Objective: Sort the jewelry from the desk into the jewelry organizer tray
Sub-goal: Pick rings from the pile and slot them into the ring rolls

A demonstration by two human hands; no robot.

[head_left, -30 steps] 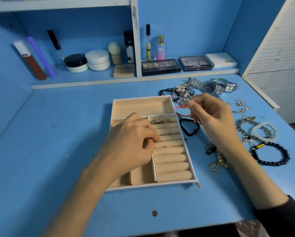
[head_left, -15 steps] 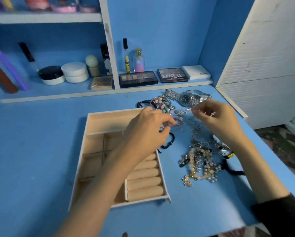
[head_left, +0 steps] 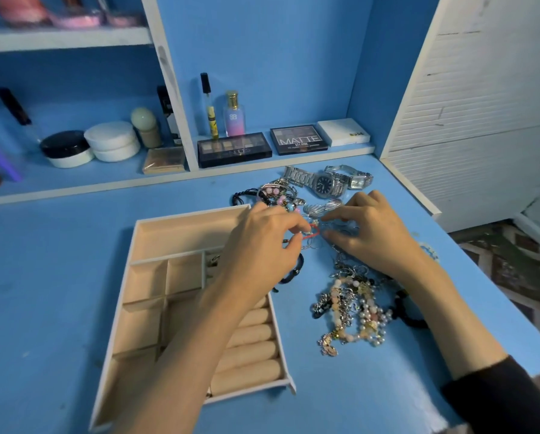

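The beige jewelry organizer tray (head_left: 193,213) lies on the blue desk, with ring rolls (head_left: 249,355) along its right side and a small silver piece (head_left: 212,261) in one compartment. My left hand (head_left: 262,245) reaches over the tray's right rim and pinches a red cord bracelet (head_left: 314,232). My right hand (head_left: 368,236) rests on the desk opposite, thumb and forefinger apart over small silver rings (head_left: 317,244). A tangled pile of bead and chain bracelets (head_left: 350,311) lies below it. A black cord bracelet (head_left: 297,270) sits by the tray.
Two silver watches (head_left: 325,183), a pink-beaded bracelet (head_left: 278,195) and a silver cuff (head_left: 322,208) lie behind the hands. Eyeshadow palettes (head_left: 234,148), jars (head_left: 112,140) and bottles fill the back shelf. A white slatted door (head_left: 481,104) borders the desk's right edge.
My left hand left the tray's ring rolls and moved right to the red cord. My right hand lowered onto the desk among the silver pieces. The view swung rightward.
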